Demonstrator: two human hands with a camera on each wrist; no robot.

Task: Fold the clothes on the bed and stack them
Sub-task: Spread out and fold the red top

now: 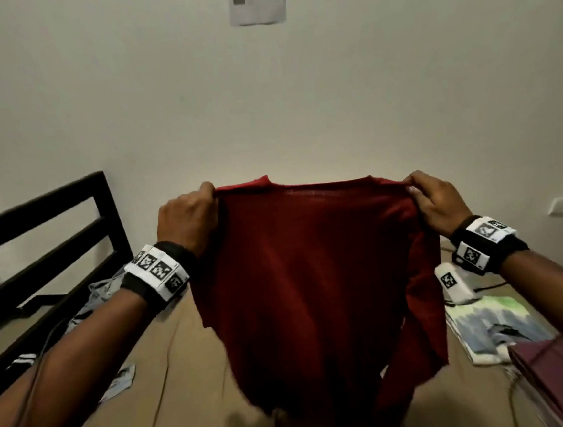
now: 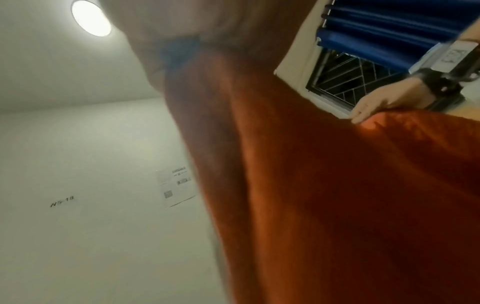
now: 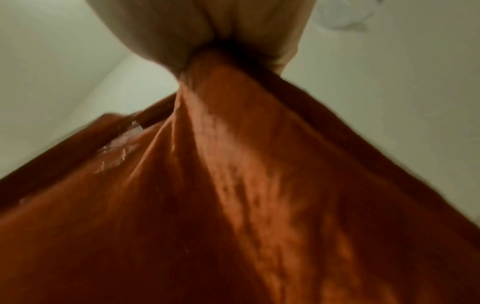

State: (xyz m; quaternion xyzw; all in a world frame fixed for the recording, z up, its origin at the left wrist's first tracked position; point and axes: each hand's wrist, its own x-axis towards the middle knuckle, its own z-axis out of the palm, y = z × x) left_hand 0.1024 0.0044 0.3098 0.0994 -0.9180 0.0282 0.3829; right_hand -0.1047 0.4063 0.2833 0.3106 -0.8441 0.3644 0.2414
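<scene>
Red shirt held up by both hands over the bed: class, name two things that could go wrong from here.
1. The red shirt hangs with one sleeve bunched behind; laid down like that, it may fold unevenly.
2. Lowered toward the right hand, away from the left hand, it could land on the white device and folded pile.

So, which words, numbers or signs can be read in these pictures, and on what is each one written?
"N5-18": on the wall, in the left wrist view.
Paper sheet on the wall: print and a code square, too blurred to read.
Wrist bands: black-and-white marker squares, no words.
White device on the bed: one marker square, no words.
</scene>
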